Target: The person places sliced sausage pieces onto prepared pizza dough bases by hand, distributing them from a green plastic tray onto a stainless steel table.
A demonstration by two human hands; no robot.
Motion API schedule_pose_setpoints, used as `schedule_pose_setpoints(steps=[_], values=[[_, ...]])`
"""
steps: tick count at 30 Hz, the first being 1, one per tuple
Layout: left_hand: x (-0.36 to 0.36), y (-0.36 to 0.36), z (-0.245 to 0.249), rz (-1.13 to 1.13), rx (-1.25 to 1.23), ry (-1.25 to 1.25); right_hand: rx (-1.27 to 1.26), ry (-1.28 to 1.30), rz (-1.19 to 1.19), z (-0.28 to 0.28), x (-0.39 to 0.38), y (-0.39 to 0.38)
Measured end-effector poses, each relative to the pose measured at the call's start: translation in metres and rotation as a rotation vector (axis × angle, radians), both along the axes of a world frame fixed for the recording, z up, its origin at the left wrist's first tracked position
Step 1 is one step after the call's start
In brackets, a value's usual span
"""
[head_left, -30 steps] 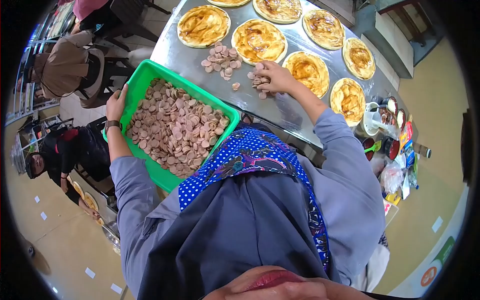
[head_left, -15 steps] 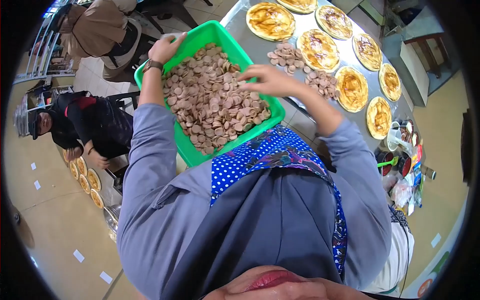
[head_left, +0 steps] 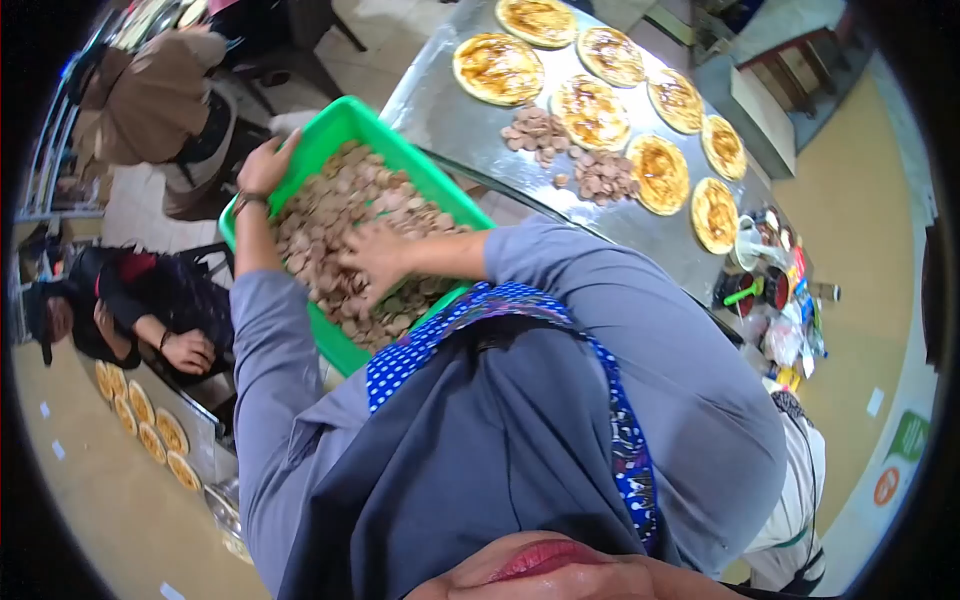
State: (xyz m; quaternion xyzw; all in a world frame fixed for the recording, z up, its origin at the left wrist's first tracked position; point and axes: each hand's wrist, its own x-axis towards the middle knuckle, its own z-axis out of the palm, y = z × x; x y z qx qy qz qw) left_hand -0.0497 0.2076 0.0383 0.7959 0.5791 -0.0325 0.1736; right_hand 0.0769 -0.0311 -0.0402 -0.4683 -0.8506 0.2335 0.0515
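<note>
My left hand point(head_left: 265, 165) had its grip closed on the green tray's point(head_left: 340, 112) far rim. My right hand point(head_left: 375, 255) lay spread open, palm down, holding nothing, on the sausage slices point(head_left: 325, 215) inside, beside the steel worktop point(head_left: 440, 110).

Floor: you stood on beige tiles point(head_left: 95, 510), pale paper scraps near left.
Counter: your long steel table point(head_left: 440, 95) ran far right.
Seating: dark chairs point(head_left: 300, 45) stood far left.

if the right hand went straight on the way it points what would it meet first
Probably more sausage slices: the right hand lies on them in the green tub, whose wall comes next; depth unclear.
</note>
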Motion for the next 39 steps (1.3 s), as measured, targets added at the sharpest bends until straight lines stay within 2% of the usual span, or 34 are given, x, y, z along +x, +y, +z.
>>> schedule_pose_setpoints(steps=[2,4,5,7,9,12,17,20,22,23,26,27,29,31,33,36,38,39], values=[[-0.024,0.012,-0.015,0.017,0.012,-0.023,0.042,0.037,0.008,-0.01,-0.014,0.001],[-0.037,0.009,-0.014,0.041,0.037,-0.034,0.024,0.111,0.152,-0.021,-0.023,0.002],[-0.037,0.007,-0.008,0.066,-0.006,-0.022,0.024,0.104,0.133,-0.02,-0.023,-0.001],[-0.04,0.008,-0.01,0.06,0.055,-0.017,0.137,0.088,0.116,-0.015,-0.027,-0.005],[-0.036,0.011,-0.01,0.087,0.072,-0.048,0.134,0.065,0.062,-0.014,-0.031,-0.005],[-0.026,0.017,-0.011,0.078,-0.009,-0.059,-0.038,0.143,0.07,-0.012,-0.02,-0.004],[0.009,0.025,-0.015,0.042,0.019,-0.066,-0.113,0.141,0.013,-0.006,0.009,-0.013],[0.039,0.018,0.004,0.001,0.031,-0.099,-0.201,0.282,-0.09,0.003,0.032,-0.015],[0.053,0.024,0.009,-0.029,-0.048,-0.064,-0.54,0.455,-0.098,0.0,0.047,-0.005],[0.055,0.024,0.009,-0.023,-0.045,-0.058,-0.539,0.459,-0.09,-0.003,0.052,-0.002],[0.075,0.018,0.012,-0.066,0.112,-0.086,-0.785,0.819,-0.221,-0.021,0.073,0.019],[0.079,0.017,0.012,-0.053,0.12,-0.086,-0.751,0.84,-0.265,-0.007,0.086,0.017],[0.085,0.018,0.015,-0.058,0.066,-0.056,-1.124,1.007,-0.353,0.047,0.124,0.015],[0.087,0.014,0.015,-0.036,0.105,-0.05,-1.095,1.067,-0.402,0.061,0.148,0.02],[0.089,0.013,0.018,-0.013,0.012,-0.031,-1.079,1.042,-0.333,0.072,0.176,0.025],[0.077,0.024,0.003,-0.007,0.028,-0.029,-1.168,1.151,-0.361,0.099,0.231,0.017],[0.072,0.022,-0.008,-0.006,0.076,-0.064,-1.081,1.253,-0.44,0.111,0.276,-0.003],[0.08,0.004,0.011,0.007,0.057,-0.085,-1.038,1.294,-0.515,0.105,0.3,-0.015]])
